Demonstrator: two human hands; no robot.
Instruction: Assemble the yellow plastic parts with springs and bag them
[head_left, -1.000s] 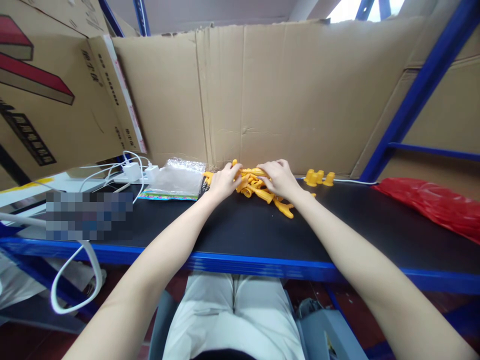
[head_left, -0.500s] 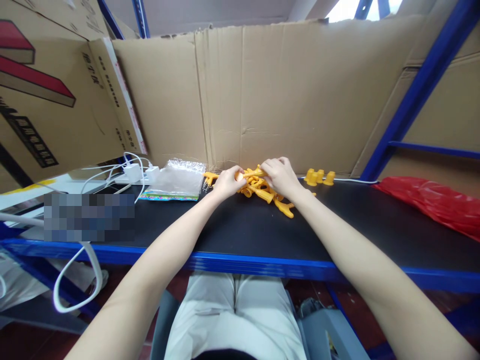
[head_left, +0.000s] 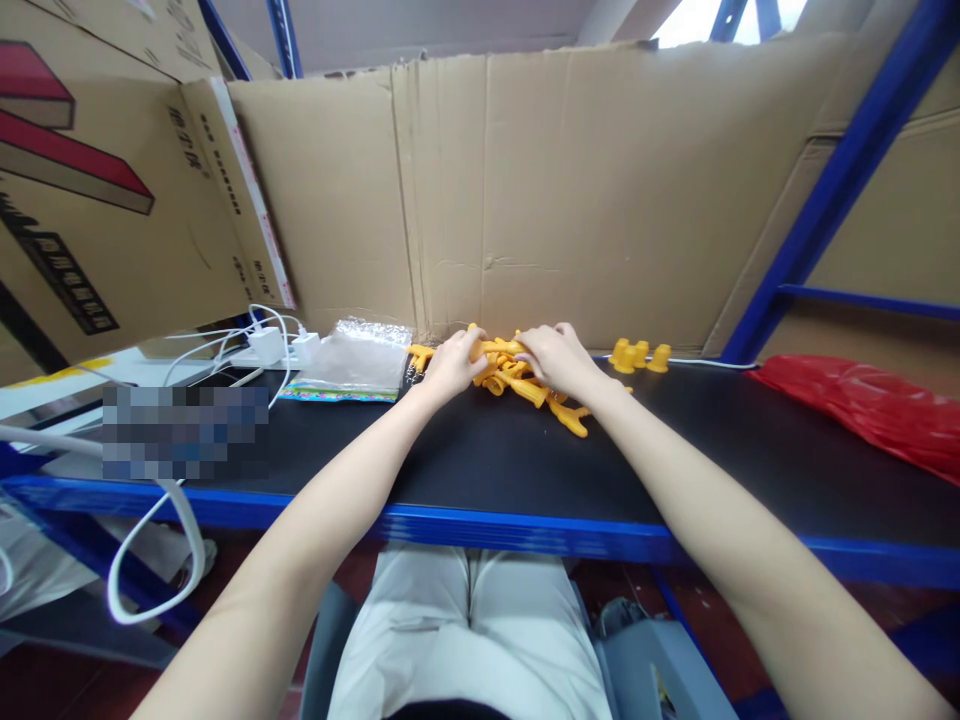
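Observation:
Both hands meet over a loose pile of yellow-orange plastic pieces [head_left: 525,388], which look like forked, claw-like bird feet with tubular shanks. Between them lies one yellow piece [head_left: 499,347], roughly level. My left hand [head_left: 454,364] is closed around its left end, and a yellow tip pokes up above the fingers. My right hand [head_left: 556,356] pinches the other end with bent fingers. Whether this is one piece or two fitted together I cannot tell. A forked piece [head_left: 570,415] sticks out of the pile toward me, below my right hand.
Small yellow flared cups [head_left: 640,355] stand to the right at the cardboard wall [head_left: 570,200]. A clear plastic bag [head_left: 356,358], white chargers with cables [head_left: 264,345] and a blurred-out patch lie left. Red plastic [head_left: 862,405] lies right. The shelf has a blue front edge [head_left: 517,530].
The left end of the held piece has turned: a pale round end showed at my left hand before, and now a yellow tip stands above it. Both hands stay nearly in place.

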